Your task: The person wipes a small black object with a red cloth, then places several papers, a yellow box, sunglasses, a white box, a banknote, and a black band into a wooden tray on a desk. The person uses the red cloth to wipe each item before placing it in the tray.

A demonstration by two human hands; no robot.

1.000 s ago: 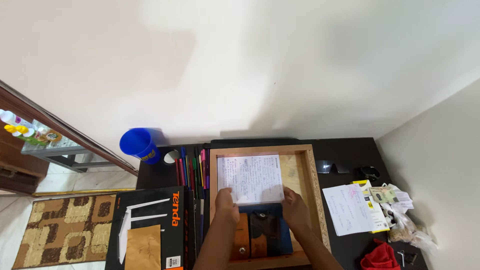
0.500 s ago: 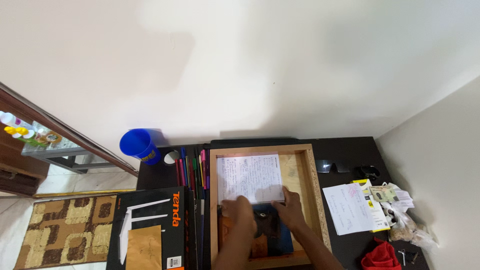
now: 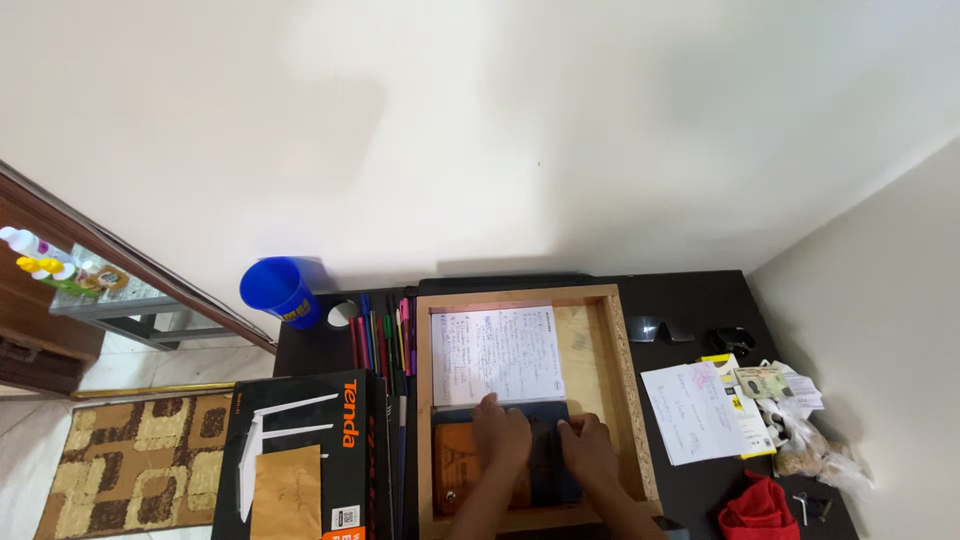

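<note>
Both hands have slid down off the handwritten sheet (image 3: 497,354); left hand (image 3: 500,435) and right hand (image 3: 588,447) lie spread, flat, on the dark wallet (image 3: 545,455).

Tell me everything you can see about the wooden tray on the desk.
The wooden tray is shallow and rectangular, with a pale raised rim and a plywood-looking floor. It lies flat on the dark desk, between a row of pens on the left and a paper sheet on the right. Its far half holds a handwritten sheet. Its near half holds a brown leather case and a dark blue item, on which the left hand and right hand rest.
</note>
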